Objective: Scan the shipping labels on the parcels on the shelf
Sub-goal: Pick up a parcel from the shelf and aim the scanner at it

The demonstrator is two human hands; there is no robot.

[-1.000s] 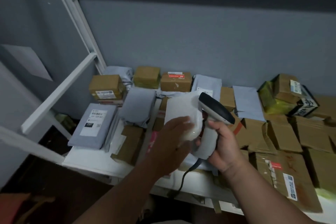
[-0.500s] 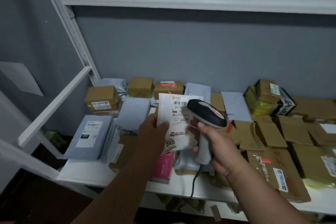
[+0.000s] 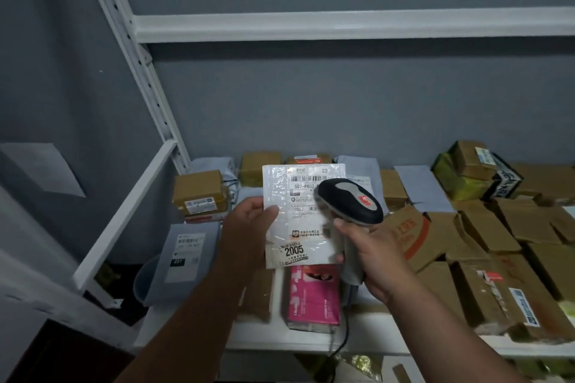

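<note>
Left hand (image 3: 249, 221) pinches glossy flat mailer (image 3: 298, 214); right hand (image 3: 370, 255) grips scanner (image 3: 350, 200).

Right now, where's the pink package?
In the head view, the pink package lies near the shelf's front edge, low and centre, just below the white parcel held up by the left hand.

White parcel (image 3: 300, 214) with black barcode at centre; black-and-grey scanner (image 3: 350, 200); pink box (image 3: 312, 295) below; brown boxes (image 3: 485, 239) right; white shelf (image 3: 311, 342).

Parcel storeroom — white shelving (image 3: 342, 26) w/ labelled parcels (image 3: 485, 295).
</note>
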